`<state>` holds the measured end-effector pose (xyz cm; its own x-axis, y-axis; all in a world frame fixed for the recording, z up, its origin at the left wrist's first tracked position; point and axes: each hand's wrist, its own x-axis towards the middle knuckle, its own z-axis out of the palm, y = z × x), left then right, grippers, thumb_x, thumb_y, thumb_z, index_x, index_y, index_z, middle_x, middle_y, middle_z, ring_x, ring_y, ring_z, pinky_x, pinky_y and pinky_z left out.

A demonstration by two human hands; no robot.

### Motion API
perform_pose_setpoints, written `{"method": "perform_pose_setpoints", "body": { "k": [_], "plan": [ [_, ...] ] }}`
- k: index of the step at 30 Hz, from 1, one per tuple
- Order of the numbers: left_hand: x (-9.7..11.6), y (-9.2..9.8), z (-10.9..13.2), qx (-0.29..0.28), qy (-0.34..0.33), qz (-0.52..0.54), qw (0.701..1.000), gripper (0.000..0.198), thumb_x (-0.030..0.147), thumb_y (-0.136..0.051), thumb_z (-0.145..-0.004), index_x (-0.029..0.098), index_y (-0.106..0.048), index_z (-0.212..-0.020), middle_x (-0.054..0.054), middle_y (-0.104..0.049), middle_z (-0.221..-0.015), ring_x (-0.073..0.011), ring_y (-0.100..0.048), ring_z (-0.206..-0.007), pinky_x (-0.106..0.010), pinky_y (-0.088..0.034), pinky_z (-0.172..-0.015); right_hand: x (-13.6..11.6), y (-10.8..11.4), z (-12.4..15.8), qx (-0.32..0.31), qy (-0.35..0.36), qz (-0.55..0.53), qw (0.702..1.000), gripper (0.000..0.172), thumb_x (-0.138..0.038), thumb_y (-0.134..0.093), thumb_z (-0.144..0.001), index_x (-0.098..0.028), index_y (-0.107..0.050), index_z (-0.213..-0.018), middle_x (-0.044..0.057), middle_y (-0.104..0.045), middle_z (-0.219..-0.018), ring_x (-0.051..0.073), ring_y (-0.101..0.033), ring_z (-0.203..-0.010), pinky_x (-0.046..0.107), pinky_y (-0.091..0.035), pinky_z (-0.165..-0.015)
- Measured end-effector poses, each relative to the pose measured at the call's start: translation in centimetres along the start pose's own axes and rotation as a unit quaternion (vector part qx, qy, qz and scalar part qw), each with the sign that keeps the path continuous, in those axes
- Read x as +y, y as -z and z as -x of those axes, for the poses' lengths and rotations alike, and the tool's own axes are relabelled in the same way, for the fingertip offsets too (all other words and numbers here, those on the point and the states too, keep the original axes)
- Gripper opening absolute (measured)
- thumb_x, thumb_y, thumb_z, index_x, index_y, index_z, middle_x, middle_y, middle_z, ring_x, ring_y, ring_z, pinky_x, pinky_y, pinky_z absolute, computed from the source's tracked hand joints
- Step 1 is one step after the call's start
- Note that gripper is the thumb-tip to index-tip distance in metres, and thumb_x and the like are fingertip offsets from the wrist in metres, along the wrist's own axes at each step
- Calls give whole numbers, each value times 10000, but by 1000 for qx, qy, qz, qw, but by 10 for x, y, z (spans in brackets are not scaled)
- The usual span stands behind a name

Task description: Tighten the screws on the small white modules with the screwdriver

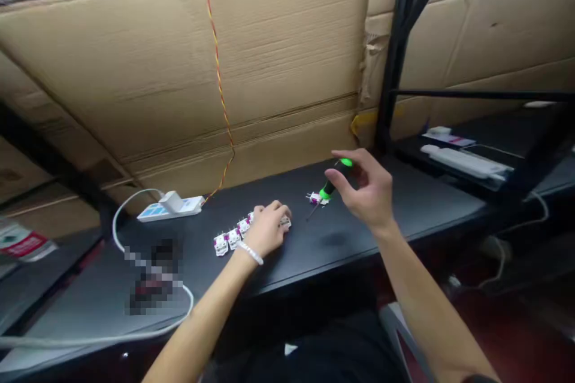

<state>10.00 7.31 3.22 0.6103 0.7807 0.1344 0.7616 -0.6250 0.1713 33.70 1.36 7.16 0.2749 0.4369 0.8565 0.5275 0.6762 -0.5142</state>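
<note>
On the black tabletop lies a slanting row of small white and purple parts (234,238) with thin prongs on top. My left hand (268,228), with a pale bracelet at the wrist, rests over the right end of this row. Its fingers curl down on the end part (286,222) and hide some of the row. A black and green screwdriver (333,181) is in my right hand (368,191), its shaft slanting down to the left above the table. Behind the screwdriver lies a separate white and purple part (315,198), which neither hand touches.
A white power strip (192,206) with a plugged-in adapter stands at the back left. Its white cable (190,302) loops across the table's left side, past a pixelated dark object (155,281). Cardboard (287,60) closes off the back. A black post (398,54) rises at right.
</note>
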Motion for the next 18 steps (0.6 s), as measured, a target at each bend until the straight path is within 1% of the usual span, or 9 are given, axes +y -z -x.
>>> {"method": "perform_pose_setpoints", "body": {
  "k": [2,6,8,10,12,13,14,15,18],
  "plan": [
    [-5,1,-7,-10,19,-20,1000,258,56,-694,-894,221,-686,-1093,-83,-710,-1276,-287,-688,-1200,-503,-422,-1123,2,8,-3,14,1,12,1000,292,-450,-809,-953,-264,-786,-1178,38,-710,-964,209,-681,-854,353,-572,-726],
    [-13,7,-15,-19,60,-46,997,278,27,-681,-858,202,-698,-1073,-108,-693,-1270,-315,-689,-1195,-530,-440,-1099,6,22,-9,46,3,23,999,292,-448,-814,-944,-257,-784,-1162,39,-713,-963,207,-691,-833,355,-593,-737],
    [-11,10,-19,-14,54,-42,998,307,25,-699,-842,188,-708,-1102,-131,-683,-1279,-343,-678,-1219,-551,-457,-1099,9,28,-11,62,-1,27,998,286,-452,-808,-943,-262,-783,-1155,40,-711,-967,214,-699,-832,361,-604,-737],
    [-4,12,-27,-11,19,-20,1000,321,75,-730,-873,189,-714,-1172,-134,-676,-1318,-345,-657,-1275,-527,-479,-1116,13,34,-13,75,-8,34,997,286,-457,-797,-947,-265,-780,-1157,43,-709,-964,226,-706,-831,378,-615,-742],
    [8,9,-41,-13,-29,8,999,342,149,-728,-939,224,-708,-1273,-97,-673,-1379,-282,-649,-1309,-423,-498,-1145,16,39,-15,91,-11,36,995,291,-458,-791,-948,-260,-779,-1160,46,-707,-960,230,-704,-815,394,-624,-750],
    [14,6,-50,-1,-72,37,997,356,152,-699,-969,217,-707,-1319,-101,-676,-1396,-270,-652,-1306,-400,-491,-1169,18,41,-16,98,-10,35,995,293,-458,-788,-949,-256,-778,-1161,48,-710,-962,228,-701,-806,399,-626,-751],
    [21,2,-59,2,-110,54,992,369,156,-685,-983,212,-709,-1347,-105,-681,-1400,-271,-654,-1300,-396,-489,-1183,19,43,-16,103,-9,36,994,295,-457,-789,-947,-254,-780,-1161,49,-715,-965,226,-698,-801,400,-626,-752],
    [27,-3,-68,0,-133,56,989,389,154,-681,-985,211,-711,-1369,-110,-685,-1409,-278,-655,-1298,-401,-497,-1179,20,45,-17,106,-8,38,994,296,-454,-791,-945,-253,-782,-1163,51,-720,-969,225,-699,-801,400,-625,-754],
    [40,-18,-88,-10,-135,40,990,390,146,-689,-980,220,-739,-1359,-114,-708,-1382,-275,-677,-1257,-387,-527,-1137,23,51,-18,109,-7,37,993,305,-444,-797,-944,-255,-786,-1183,51,-726,-974,224,-709,-801,395,-618,-751]
  ]
}}
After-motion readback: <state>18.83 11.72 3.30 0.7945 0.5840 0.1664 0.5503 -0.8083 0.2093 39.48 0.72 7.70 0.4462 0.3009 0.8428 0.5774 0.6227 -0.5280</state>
